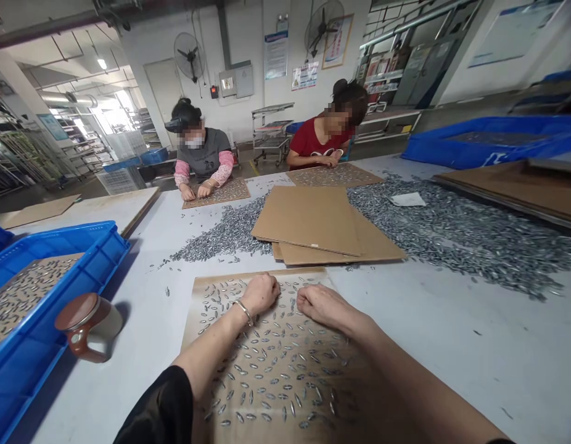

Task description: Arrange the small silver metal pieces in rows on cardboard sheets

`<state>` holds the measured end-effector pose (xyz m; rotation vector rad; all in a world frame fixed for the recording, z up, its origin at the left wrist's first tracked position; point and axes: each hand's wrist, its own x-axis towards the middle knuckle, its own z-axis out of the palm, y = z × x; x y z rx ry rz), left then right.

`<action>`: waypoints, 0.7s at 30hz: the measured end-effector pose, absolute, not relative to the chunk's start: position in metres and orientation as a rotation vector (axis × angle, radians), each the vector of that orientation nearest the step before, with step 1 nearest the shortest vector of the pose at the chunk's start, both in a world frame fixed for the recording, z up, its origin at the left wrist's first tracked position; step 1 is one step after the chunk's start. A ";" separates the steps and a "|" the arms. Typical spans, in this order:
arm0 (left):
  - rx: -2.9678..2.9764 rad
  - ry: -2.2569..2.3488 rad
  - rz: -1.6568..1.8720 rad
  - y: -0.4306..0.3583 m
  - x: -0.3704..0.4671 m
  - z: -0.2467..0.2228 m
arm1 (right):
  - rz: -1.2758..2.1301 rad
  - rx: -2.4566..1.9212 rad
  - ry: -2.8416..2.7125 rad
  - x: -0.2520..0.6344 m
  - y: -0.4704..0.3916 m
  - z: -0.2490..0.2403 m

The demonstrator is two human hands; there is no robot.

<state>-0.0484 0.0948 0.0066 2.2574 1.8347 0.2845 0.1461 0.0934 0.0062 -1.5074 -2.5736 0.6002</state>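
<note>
Nearest, small metal pieces (275, 380) lie scattered over a brown cardboard sheet (258, 433); to its left, a lidded mug (84, 322) stands just beside a blue tray (99, 262); beyond the sheet, stacked boards (308, 216) stand between it and the far side, with a grey heap (452, 228) of loose pieces spreading out on both sides. Both hands are over the sheet's far half, a narrow gap apart; the left hand (261, 294), a bracelet (244, 311) at its wrist, has its fingers curled in; the right hand (319, 305) is likewise bunched; from where I stand, I cannot tell whether either pinches a piece. The white tabletop (428, 351) bears all of this; across it, a co-worker in grey (206, 154) and one in red (308, 143) bend over similar sheets (225, 196); behind them, wall fans (189, 55) hang near posted notices (276, 54).
</note>
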 end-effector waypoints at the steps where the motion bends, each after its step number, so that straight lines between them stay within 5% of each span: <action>1: 2.253 1.847 0.299 0.095 -0.050 0.007 | 0.577 -1.491 -2.554 0.146 0.095 0.007; 21: 2.126 1.902 0.644 0.059 -0.118 0.028 | 0.227 -1.378 -2.640 0.116 0.102 -0.010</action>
